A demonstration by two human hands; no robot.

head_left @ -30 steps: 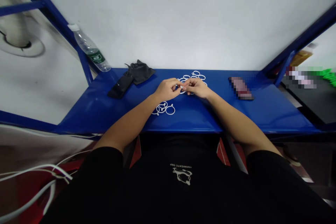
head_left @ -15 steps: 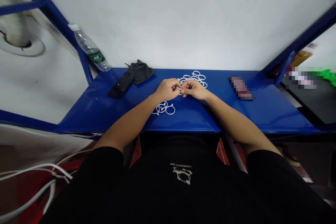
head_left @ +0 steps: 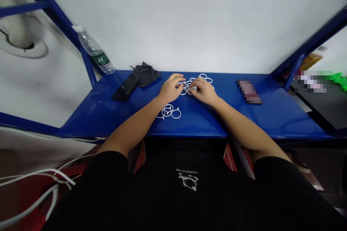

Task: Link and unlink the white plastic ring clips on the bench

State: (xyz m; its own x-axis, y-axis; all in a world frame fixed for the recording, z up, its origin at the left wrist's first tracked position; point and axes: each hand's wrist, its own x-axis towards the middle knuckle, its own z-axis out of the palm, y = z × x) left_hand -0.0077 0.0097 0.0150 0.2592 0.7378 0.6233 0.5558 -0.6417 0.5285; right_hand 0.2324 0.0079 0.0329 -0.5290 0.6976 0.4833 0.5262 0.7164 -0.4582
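Observation:
Thin white rings, each with a small knob and looking like plastic curtain rings, lie in two groups on the blue tabletop point(head_left: 130, 117). The far ring pile point(head_left: 208, 80) is partly covered by my right hand point(head_left: 204, 91), whose curled fingers and thumb stand apart over its near side. At the left end of that pile is my left hand point(head_left: 171, 89), fingers spread and holding nothing, its thumb close to a ring point(head_left: 183, 92). Nearer to me, beside my left forearm, rests the smaller ring group point(head_left: 176, 114) of several rings.
A black phone point(head_left: 125, 89) and a crumpled black bag point(head_left: 148, 75) lie on the left, with a plastic bottle point(head_left: 101, 59) leaning behind them. To the right is a pixelated flat object point(head_left: 249, 92). A white wall point(head_left: 173, 25) and blue frame posts point(head_left: 311, 32) bound the table.
My hands were pinched together on a white ring; now they have parted and their fingers have opened. The ring is down at the far pile. The near group stays put.

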